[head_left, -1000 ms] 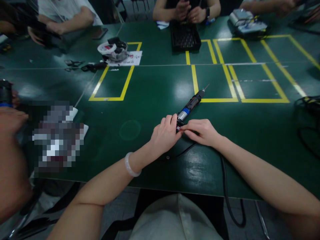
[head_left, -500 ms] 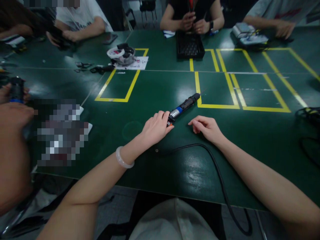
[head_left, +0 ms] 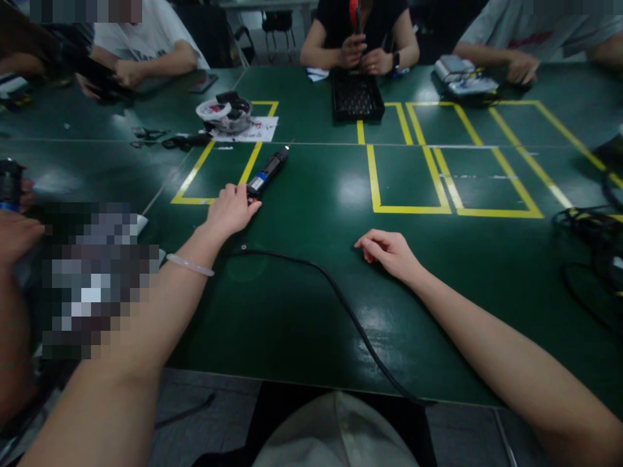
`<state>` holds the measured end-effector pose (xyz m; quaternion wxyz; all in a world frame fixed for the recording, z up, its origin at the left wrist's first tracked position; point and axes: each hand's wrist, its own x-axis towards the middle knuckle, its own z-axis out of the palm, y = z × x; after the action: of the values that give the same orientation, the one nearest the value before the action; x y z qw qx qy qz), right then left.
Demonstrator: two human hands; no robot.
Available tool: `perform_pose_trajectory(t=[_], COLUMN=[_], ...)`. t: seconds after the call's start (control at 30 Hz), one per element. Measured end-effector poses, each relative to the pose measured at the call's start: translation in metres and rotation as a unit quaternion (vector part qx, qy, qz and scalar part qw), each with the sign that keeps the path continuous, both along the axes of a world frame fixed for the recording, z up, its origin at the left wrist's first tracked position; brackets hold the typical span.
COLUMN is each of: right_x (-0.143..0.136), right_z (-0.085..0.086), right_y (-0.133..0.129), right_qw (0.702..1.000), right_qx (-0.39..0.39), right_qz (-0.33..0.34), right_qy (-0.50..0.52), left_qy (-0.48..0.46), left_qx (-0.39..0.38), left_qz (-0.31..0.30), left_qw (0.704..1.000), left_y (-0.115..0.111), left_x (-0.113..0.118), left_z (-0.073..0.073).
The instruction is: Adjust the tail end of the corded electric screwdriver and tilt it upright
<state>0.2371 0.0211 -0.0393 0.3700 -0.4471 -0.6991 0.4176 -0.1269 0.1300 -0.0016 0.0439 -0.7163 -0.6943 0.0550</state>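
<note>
My left hand (head_left: 230, 209) is wrapped round the rear end of a black electric screwdriver (head_left: 269, 171) with a blue band. Its thin bit points away and to the right, and the tool reaches over the right side of a yellow-taped box. From near my left wrist, a black cable (head_left: 321, 269) runs with a small round metal end beside it, over the table's front edge. My right hand (head_left: 389, 251) rests on the green table, fingers curled in, with nothing visible in them. No object touches it.
A black tray (head_left: 357, 97) stands before a person across the table (head_left: 311, 324). Tape rolls (head_left: 224, 111) lie on white paper at the back left. Tangled cables (head_left: 591, 224) are at the right. A neighbour's hand (head_left: 19, 240) is at the far left.
My left hand has carried the electric screwdriver to the left and away from me, drawing the cable along. My right hand has stayed almost in place. The view has shifted slightly.
</note>
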Motion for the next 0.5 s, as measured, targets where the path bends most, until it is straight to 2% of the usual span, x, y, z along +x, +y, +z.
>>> perform_pose_trajectory(t=[0.13,0.23,0.3,0.5], right_x=[0.000,-0.001,-0.001,-0.002], right_z=[0.002,0.002,0.002,0.003], right_y=[0.001,0.001,0.002,0.000], right_qw=[1.000,1.000,1.000,0.999], right_qx=[0.003,0.005,0.007,0.009], right_qz=[0.006,0.008,0.007,0.009], right_qy=[-0.012,-0.020,-0.026,-0.037], left_qy=[0.019,0.010,0.000,-0.003], left_qx=[0.022,0.014,0.013,0.060], left_qz=[0.053,0.090,0.104,0.096], left_qw=[0.998,0.996,0.994,0.994], left_y=[0.018,0.027,0.030,0.027], left_x=[-0.034,-0.049,-0.053,-0.052], left_z=[-0.001,-0.001,-0.002,-0.009])
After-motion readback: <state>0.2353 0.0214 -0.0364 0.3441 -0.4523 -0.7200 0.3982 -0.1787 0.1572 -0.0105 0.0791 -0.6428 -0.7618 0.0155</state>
